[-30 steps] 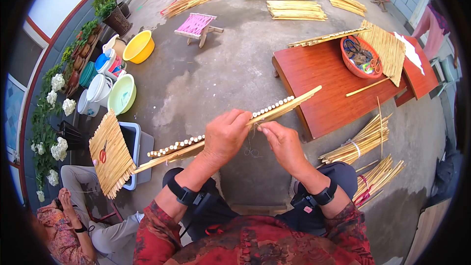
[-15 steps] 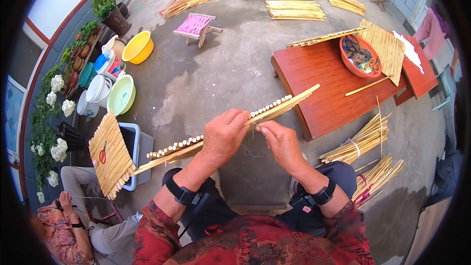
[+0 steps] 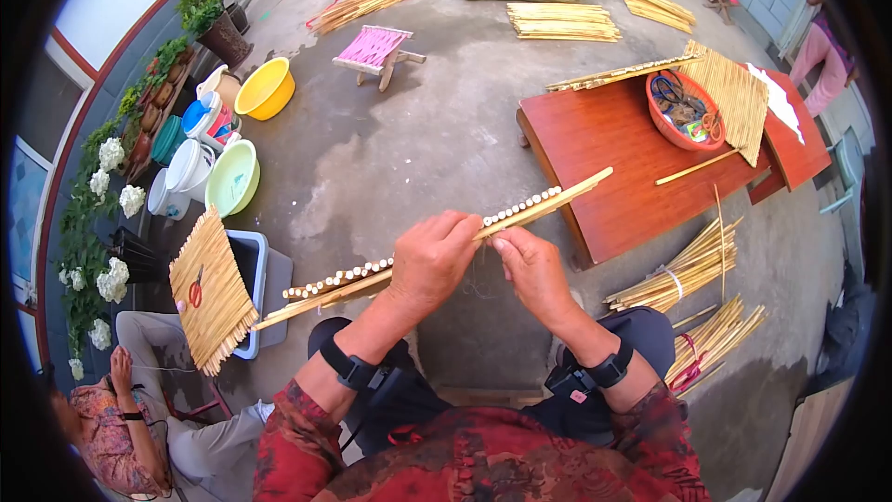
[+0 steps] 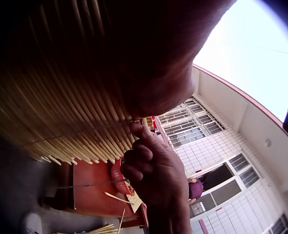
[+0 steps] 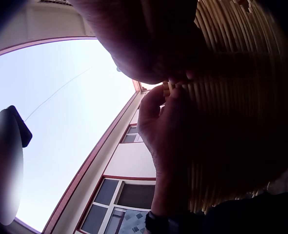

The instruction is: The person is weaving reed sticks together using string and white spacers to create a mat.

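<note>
A mat of thin pale reed sticks (image 4: pixel 70 117), bound by thread, is seen nearly edge-on in the head view, its cut white ends (image 3: pixel 525 207) in a row. My left hand (image 3: pixel 435 256) grips the mat's upper edge near its middle, fingers folded over the outermost sticks (image 3: pixel 548 204). Close beside it, my right hand (image 3: pixel 534 270) pinches thin thread right at that edge, thumb against curled forefinger. In the left wrist view the right hand (image 4: pixel 156 165) sits at the mat's edge where a thread line ends. The right wrist view is dark around the fingertips.
A red-brown table (image 3: pixel 604 144) at right bears an orange basket (image 3: pixel 683 112) and another mat (image 3: pixel 734 98). Reed bundles (image 3: pixel 678 270) lie beside my right knee. At left, a grey tub (image 3: pixel 265 288) stands under a mat with scissors (image 3: pixel 196 288), near a seated person (image 3: pixel 121 428).
My right hand has risen slightly toward the mat's edge, and the thread loops dangling below it show less. The seated person's hand has lifted. A person at far right has shifted.
</note>
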A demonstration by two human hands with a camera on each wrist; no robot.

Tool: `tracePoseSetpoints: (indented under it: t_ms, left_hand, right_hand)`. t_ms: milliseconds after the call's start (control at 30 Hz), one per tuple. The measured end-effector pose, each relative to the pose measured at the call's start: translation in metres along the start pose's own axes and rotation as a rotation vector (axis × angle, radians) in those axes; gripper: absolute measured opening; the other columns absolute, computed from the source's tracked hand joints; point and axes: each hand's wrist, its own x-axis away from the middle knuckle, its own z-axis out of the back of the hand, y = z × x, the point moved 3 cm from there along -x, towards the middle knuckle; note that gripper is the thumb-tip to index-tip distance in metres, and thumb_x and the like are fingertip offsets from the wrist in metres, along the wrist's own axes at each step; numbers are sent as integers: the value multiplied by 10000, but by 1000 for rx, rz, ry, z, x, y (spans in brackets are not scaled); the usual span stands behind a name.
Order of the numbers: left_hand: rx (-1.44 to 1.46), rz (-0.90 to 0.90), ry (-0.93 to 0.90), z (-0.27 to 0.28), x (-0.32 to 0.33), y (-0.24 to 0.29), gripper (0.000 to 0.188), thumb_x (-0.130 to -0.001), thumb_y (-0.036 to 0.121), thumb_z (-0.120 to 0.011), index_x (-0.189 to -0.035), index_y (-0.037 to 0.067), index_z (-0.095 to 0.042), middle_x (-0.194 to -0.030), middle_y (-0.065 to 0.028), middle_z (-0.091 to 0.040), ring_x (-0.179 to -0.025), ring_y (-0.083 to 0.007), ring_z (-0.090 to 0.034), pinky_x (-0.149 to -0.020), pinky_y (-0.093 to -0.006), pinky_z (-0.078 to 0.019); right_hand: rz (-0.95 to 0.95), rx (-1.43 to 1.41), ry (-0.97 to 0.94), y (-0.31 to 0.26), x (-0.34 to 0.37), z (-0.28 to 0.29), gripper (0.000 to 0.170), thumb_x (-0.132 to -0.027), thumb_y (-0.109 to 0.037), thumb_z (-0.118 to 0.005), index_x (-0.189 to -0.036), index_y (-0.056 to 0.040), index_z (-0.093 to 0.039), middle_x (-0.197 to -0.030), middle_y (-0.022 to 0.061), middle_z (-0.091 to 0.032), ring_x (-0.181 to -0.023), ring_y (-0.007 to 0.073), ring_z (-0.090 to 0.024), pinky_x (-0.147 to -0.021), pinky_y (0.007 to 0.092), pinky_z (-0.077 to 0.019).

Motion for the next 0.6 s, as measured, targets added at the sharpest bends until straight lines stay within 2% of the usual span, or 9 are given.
tracePoseSetpoints:
  t_ms: [100,167,367,500,600]
  left_hand:
    - [-21,23,-27,0,1,3,267,-695,36,-700,-947,77,-619,-895,-52,-644,-766,-251,-634,-640,-342,-510]
    - [-14,21,-25,-1,3,3,311,-689,35,-710,-979,69,-602,-897,-60,-640,-774,-259,-634,-648,-347,-511]
    - [2,35,15,-5,16,12,351,-681,50,-732,-990,56,-566,-899,-85,-633,-799,-274,-631,-663,-362,-510]
    - [37,37,-6,-7,23,17,343,-681,56,-737,-973,51,-557,-911,-94,-627,-808,-277,-628,-668,-366,-506]
    - [38,10,-7,-9,29,21,357,-678,60,-741,-980,41,-551,-921,-104,-620,-806,-283,-624,-675,-368,-503]
  right_hand:
    - [-56,2,-35,-2,1,4,159,-932,-145,-541,-935,-6,-619,-587,82,-549,-519,162,-547,-530,332,-443]
    - [-37,-67,-79,3,0,5,181,-957,-149,-505,-945,-21,-632,-579,-7,-494,-460,58,-465,-392,227,-393]
    - [-212,-147,-182,5,15,14,184,-967,-157,-491,-985,-30,-624,-623,-22,-512,-476,41,-468,-421,200,-416]
    - [-243,-147,-178,9,28,16,183,-973,-161,-490,-1002,-38,-621,-629,-22,-519,-485,40,-479,-438,195,-421]
    - [-205,-95,-134,13,37,16,177,-952,-147,-513,-1008,-41,-643,-635,11,-569,-504,66,-518,-439,231,-429]
